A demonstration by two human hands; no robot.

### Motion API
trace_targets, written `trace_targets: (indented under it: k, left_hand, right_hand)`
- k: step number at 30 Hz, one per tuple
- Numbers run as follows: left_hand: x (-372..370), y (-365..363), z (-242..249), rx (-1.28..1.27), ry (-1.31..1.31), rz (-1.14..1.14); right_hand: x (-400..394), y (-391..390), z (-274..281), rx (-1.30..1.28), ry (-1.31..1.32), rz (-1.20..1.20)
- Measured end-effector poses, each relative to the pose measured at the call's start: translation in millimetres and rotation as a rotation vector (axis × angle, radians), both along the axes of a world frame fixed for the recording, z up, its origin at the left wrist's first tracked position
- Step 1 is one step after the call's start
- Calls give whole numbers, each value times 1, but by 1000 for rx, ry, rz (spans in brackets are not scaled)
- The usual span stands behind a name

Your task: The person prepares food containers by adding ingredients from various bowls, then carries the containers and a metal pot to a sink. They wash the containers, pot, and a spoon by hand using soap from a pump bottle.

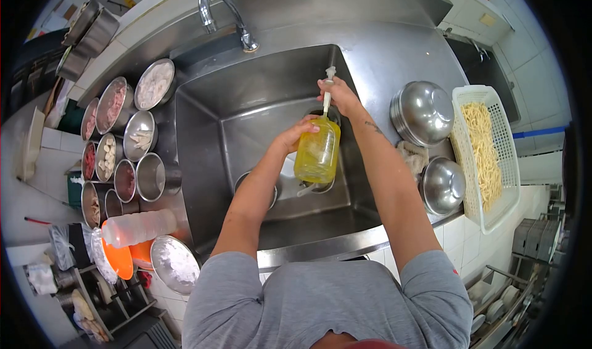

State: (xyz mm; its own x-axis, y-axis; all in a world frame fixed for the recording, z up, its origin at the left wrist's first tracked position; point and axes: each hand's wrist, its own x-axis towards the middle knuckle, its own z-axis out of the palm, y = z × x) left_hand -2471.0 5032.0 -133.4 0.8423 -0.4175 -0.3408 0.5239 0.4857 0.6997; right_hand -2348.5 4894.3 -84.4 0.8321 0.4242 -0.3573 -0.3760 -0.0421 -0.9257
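Over the sink (pixel 246 124), my left hand (pixel 298 134) wraps round the side of a clear bottle of yellow liquid (pixel 317 158). My right hand (pixel 339 96) is closed round the white pump (pixel 328 90) at the top of that bottle, fingers round its stem. The bottle's neck is partly hidden by my right hand. Below the bottle, a white handle-like piece (pixel 306 190) shows beside a round metal rim. Another round metal rim (pixel 271 198) lies on the sink floor, mostly covered by my left forearm.
A faucet (pixel 225 16) rises behind the sink. Metal containers of ingredients (pixel 125 127) and a plastic bottle (pixel 140 227) line the left side. On the right are upturned steel bowls (pixel 425 111), a cloth (pixel 412 156) and a white basket (pixel 493 216) of noodles (pixel 481 151).
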Motion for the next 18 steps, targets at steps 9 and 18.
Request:
trace_targets:
  k: [9, 18]
  left_hand:
    - [7, 2, 3, 104, -89, 21]
    - [25, 3, 97, 958, -614, 153]
  right_hand:
    - [-9, -3, -3, -31, 61, 28]
    - [-27, -7, 45, 180, -178, 165]
